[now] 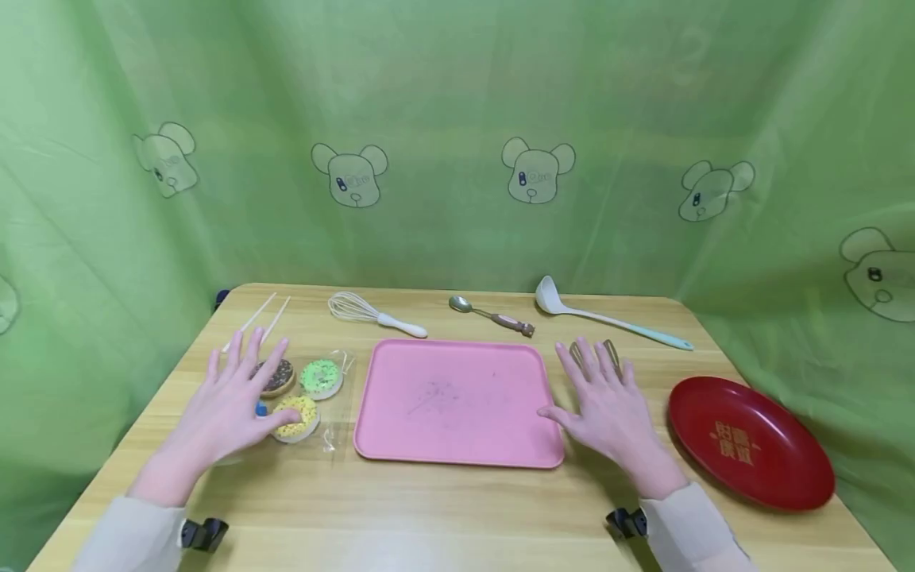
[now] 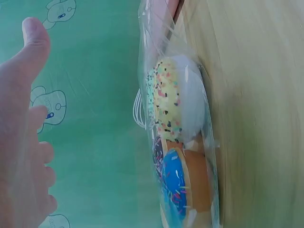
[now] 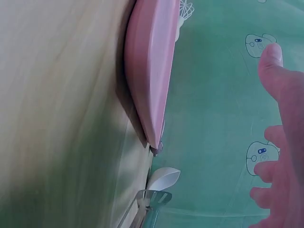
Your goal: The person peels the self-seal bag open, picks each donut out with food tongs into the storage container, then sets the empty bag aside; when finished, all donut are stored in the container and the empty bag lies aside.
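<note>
My left hand [image 1: 232, 409] hovers with fingers spread above a clear plastic pack [image 1: 341, 413] of toy doughnuts. Through the film I see a green doughnut [image 1: 322, 388], a yellow one [image 1: 309, 407] and a chocolate one [image 1: 280, 381]; a blue-topped doughnut [image 2: 173, 178] shows in the left wrist view. On the other side, my right hand [image 1: 608, 405] is spread above a metal utensil [image 1: 611, 354] with looped ends, mostly covered by the hand. Between the hands lies a pink tray [image 1: 457, 445]. Neither hand holds anything.
Along the back of the wooden table lie white chopsticks [image 1: 275, 318], a white whisk [image 1: 368, 310], a spoon [image 1: 493, 316] with a brown handle and a white ladle [image 1: 572, 310]. A red oval plate [image 1: 715, 405] sits at the right. Green curtain [image 1: 443, 238] surrounds the table.
</note>
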Demonstrator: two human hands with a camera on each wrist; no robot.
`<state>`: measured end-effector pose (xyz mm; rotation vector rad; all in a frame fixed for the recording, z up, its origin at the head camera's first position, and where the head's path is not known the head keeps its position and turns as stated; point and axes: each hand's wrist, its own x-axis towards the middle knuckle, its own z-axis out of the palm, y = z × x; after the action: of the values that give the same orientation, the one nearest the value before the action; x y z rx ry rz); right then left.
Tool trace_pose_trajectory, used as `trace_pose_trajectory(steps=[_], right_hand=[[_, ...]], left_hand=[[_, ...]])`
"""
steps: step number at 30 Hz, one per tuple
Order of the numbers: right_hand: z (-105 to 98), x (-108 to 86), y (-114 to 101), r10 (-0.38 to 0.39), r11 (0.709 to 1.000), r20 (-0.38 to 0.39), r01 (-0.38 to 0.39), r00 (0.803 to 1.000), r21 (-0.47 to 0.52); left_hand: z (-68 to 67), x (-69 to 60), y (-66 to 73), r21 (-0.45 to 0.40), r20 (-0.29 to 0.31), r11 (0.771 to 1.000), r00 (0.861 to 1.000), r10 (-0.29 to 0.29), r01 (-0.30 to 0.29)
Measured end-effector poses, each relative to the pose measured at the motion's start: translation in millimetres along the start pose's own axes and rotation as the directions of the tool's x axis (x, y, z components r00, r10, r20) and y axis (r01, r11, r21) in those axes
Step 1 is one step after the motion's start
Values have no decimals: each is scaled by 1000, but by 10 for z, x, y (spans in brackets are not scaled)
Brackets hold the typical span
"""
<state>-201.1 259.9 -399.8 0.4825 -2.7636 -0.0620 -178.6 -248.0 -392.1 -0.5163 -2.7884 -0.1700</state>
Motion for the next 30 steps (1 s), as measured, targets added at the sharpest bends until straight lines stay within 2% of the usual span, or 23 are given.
trace_pose_trajectory(steps=[6, 10, 14, 20, 22, 24, 26, 30], right_hand=[[-9, 15, -34, -26, 999, -26, 27, 999, 24], [2, 10, -72, -14, 994, -22, 16, 1000, 112], [9, 38, -168, -9, 965, -15, 13, 1000, 262], [-4, 97, -366, 10, 921, 12, -14, 1000, 390], [-11, 122, -443, 18, 894, 23, -26, 1000, 447], [-13, 153, -522, 15, 851, 26, -27, 1000, 524], [0, 189, -606, 13, 794, 33, -31, 999, 607], [23, 249, -793, 6, 650, 83, -67, 997, 757]], left_hand=[[4, -69, -75, -46, -4, 999, 1000, 1, -1], [30, -147, -153, -114, -5, 993, 1000, 8, -8], [76, -250, -256, -183, 14, 983, 1000, 4, -2], [146, -379, -408, -263, 57, 965, 998, -8, 23], [173, -408, -462, -290, 66, 957, 998, -10, 28], [206, -426, -526, -325, 87, 945, 996, -17, 45], [232, -444, -591, -372, 112, 926, 993, -32, 72], [292, -487, -699, -439, 173, 889, 983, -61, 132]])
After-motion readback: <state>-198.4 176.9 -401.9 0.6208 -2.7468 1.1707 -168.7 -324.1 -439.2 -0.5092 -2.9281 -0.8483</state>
